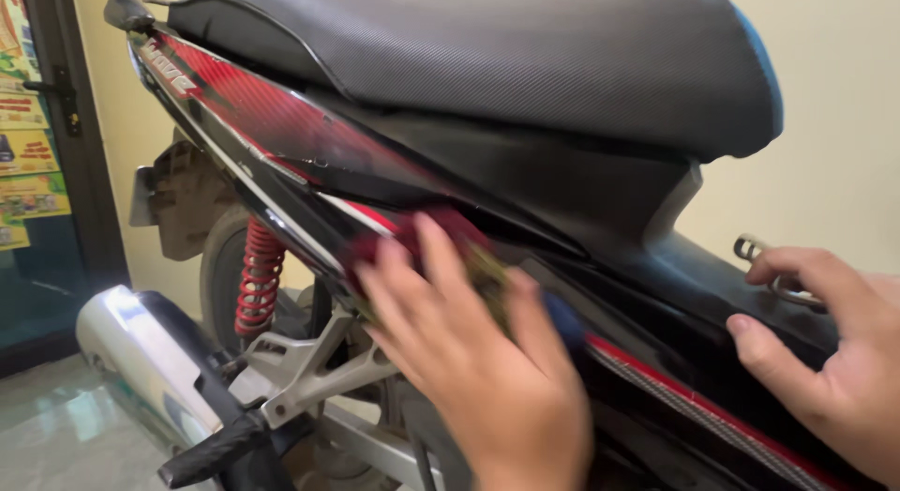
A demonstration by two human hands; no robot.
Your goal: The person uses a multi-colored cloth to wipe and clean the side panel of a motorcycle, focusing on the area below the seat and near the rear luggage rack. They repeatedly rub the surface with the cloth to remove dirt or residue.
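Wiping underway on the side panel (309,135), below the seat (487,60). Left hand (478,360) flat, fingers spread, pressing a blurred cloth (487,266) mid-panel. Right hand (825,350) half-open, resting near a metal hook (750,249), holding nothing. Remaining share unclear.

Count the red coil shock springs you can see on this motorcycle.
1. The red shock spring stands by the rear wheel, below the side panel, left of the left hand. Another may be hidden on the far side.
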